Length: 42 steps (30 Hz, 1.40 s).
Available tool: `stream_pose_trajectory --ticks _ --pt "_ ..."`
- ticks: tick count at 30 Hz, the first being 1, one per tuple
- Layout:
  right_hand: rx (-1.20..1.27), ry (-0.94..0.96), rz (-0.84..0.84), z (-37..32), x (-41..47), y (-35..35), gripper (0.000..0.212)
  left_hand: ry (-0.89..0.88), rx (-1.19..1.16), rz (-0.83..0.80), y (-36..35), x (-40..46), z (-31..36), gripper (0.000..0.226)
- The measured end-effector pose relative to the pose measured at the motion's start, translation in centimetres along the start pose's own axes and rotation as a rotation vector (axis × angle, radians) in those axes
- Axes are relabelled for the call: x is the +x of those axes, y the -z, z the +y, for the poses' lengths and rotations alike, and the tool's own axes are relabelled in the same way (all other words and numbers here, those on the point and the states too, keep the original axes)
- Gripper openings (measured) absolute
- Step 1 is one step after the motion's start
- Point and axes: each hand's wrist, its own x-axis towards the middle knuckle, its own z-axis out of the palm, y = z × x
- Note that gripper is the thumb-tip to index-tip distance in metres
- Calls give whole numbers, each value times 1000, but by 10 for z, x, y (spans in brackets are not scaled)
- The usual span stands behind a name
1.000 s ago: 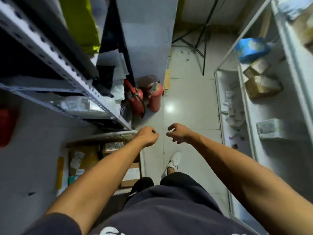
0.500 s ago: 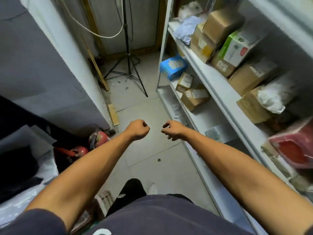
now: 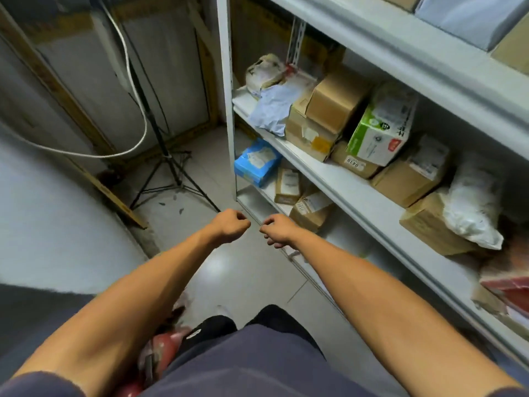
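Short navy sleeves (image 3: 37, 382), bare forearms (image 3: 160, 282), left hand (image 3: 230, 227) and right hand (image 3: 279, 232) ungloved, loose navy shirt (image 3: 243, 365), black trousers (image 3: 274, 316), small white oval label (image 3: 193, 334).
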Motion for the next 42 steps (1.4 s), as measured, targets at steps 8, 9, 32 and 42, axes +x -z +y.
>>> stream_pose_trajectory --ticks 8,9,32,42 --pt "385 16 220 -93 82 31 20 17 -268 -50 80 91 36 17" --pt "485 -14 246 -103 96 39 24 19 -306 -40 87 100 41 18" --pt "1589 -161 558 -212 209 89 19 87 -346 -394 244 265 92 39" --pt "789 53 753 -146 160 35 33 342 -700 -886 227 268 106 75"
